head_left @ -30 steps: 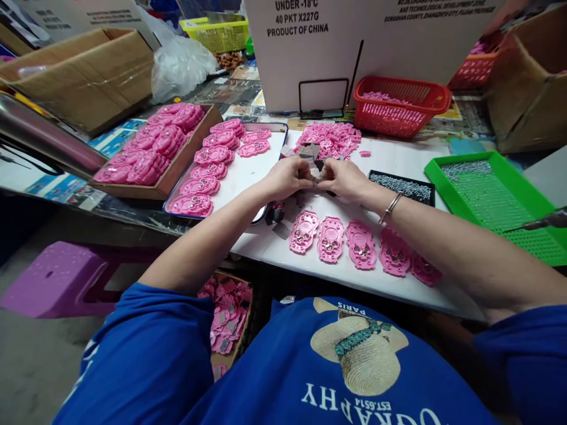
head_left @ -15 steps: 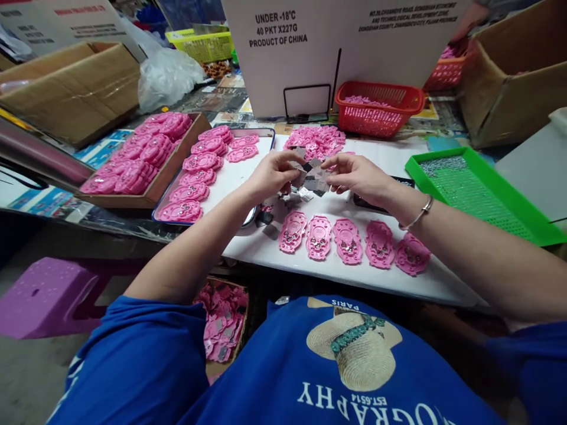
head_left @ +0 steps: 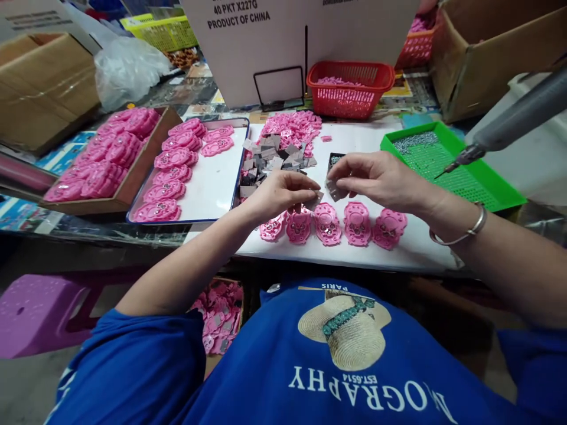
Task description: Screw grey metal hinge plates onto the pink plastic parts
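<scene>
My left hand is closed in a pinch on a small grey square piece, just above the row of pink plastic plates. Grey pieces are also pinched in my right hand, which hovers over the right part of that row. Several pink plates with small shiny metal parts lie side by side along the near edge of the white work surface. Behind my left hand a loose pile of grey square pieces is spread out. A small dark box is partly hidden behind my right hand.
A tray of pink plates and a cardboard box of stacked ones stand left. Pink parts are heaped at the back near a red basket. Right are a green tray and a hanging screwdriver.
Both hands have left the grey pile and come nearer to the row of plates, each with grey pieces in its fingers. The view has shifted, and the screwdriver now shows at right.
</scene>
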Demonstrator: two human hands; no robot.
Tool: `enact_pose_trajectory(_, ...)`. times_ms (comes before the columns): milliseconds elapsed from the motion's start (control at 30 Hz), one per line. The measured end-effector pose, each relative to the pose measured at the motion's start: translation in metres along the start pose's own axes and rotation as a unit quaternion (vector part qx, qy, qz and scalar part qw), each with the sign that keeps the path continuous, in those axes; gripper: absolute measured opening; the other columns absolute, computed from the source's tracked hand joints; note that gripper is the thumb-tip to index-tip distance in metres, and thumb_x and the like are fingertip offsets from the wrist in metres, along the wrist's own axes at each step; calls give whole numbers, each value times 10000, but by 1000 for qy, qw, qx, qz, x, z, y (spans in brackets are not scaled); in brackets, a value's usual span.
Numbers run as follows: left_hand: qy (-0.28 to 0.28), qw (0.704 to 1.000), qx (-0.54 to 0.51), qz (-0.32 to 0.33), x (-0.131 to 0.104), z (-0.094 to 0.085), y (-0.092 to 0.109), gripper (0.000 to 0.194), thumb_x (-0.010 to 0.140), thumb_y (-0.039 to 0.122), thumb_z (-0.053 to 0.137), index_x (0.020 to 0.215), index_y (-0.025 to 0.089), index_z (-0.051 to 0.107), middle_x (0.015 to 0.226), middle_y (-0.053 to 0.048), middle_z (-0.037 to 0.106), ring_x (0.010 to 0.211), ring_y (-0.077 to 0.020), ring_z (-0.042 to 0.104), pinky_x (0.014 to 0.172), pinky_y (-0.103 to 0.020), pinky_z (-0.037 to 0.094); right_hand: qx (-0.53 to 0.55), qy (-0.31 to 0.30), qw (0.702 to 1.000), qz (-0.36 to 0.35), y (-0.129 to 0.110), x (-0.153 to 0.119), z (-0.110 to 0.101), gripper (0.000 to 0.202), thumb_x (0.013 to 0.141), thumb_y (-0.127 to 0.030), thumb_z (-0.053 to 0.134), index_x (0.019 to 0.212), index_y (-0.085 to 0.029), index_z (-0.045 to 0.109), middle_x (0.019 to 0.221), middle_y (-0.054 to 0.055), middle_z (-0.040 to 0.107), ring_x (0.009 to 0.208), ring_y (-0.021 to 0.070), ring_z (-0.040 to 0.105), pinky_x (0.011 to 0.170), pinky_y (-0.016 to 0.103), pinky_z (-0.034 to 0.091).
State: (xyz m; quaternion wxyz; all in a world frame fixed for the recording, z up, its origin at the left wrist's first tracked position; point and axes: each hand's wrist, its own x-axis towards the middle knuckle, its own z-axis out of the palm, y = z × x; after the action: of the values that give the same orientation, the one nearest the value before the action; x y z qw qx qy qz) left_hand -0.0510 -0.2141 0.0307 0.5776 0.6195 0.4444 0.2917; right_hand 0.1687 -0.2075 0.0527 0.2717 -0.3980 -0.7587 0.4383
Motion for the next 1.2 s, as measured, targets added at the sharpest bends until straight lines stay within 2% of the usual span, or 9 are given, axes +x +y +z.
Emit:
enact_pose_trajectory(200, 89, 995, 28, 20, -11, -19, -7, 174, 736, 216, 757, 851, 108, 684, 648, -4, 650, 444, -46, 495, 406, -167, 361, -39, -65, 997, 15, 17, -12, 5, 275, 855, -351, 605, 1044, -163, 673, 810, 26, 685, 704, 110, 604, 703, 278, 483)
enact_pose_trajectory(400, 200, 978, -18, 52, -39, -48, -20, 265, 671, 296, 812, 820, 154, 646, 620, 31, 619, 398, -50, 477, 367, -178, 339, -39, -129, 991, 25, 11, 4, 35, 244, 825, -208, 620, 1062, -157, 652, 805, 9, 695, 698, 104, 621, 712, 268, 471)
enact_pose_trajectory(533, 233, 970, -52, 44, -57, -61, -34, 308, 648, 325, 838, 782, 159, 616, 595, 38, 602, 398, -57, 486, 368, -182, 344, -42, -119, 991, 51, 10, 16, 54, 222, 816, -239, 676, 1021, -157, 652, 740, 0, 674, 646, 105, 595, 638, 266, 446)
enact_pose_trajectory(633, 243, 967, -64, 33, -70, -66, -43, 290, 658, 300, 831, 784, 159, 611, 591, 40, 601, 398, -57, 492, 364, -181, 339, -55, -111, 990, 72, 10, 20, 61, 231, 806, -247, 699, 1015, -161, 649, 739, 9, 674, 654, 118, 599, 641, 279, 449)
enact_pose_trajectory(833, 241, 967, -78, 30, -82, -60, -53, 262, 689, 275, 810, 765, 148, 594, 604, 28, 612, 419, -58, 507, 369, -170, 358, -95, -117, 985, 85, 9, 21, 67, 242, 794, -259, 716, 1005, -163, 644, 781, 25, 688, 696, 135, 612, 681, 298, 461)
enact_pose_trajectory(1033, 210, 972, -102, -8, -81, -44, -51, 312, 674, 330, 821, 782, 148, 591, 612, 32, 620, 401, -59, 514, 366, -166, 400, -203, -82, 975, 35, 14, 22, 72, 238, 780, -183, 724, 1011, -157, 672, 756, 5, 661, 665, 112, 566, 665, 282, 413)
enact_pose_trajectory(1133, 198, 974, -109, -13, -79, -38, -50, 327, 675, 357, 824, 782, 147, 597, 601, 39, 603, 408, -59, 519, 374, -164, 409, -175, -47, 983, 7, 9, 24, 75, 116, 826, -216, 677, 921, -149, 686, 740, 6, 654, 635, 96, 541, 642, 271, 402)
enact_pose_trajectory(1200, 188, 976, -108, -4, -77, -34, -51, 342, 682, 382, 824, 782, 145, 599, 595, 40, 594, 414, -60, 516, 378, -166, 411, -119, -30, 992, -3, 3, 26, 78, 117, 855, -250, 645, 891, -145, 682, 746, 10, 660, 635, 92, 543, 632, 263, 406)
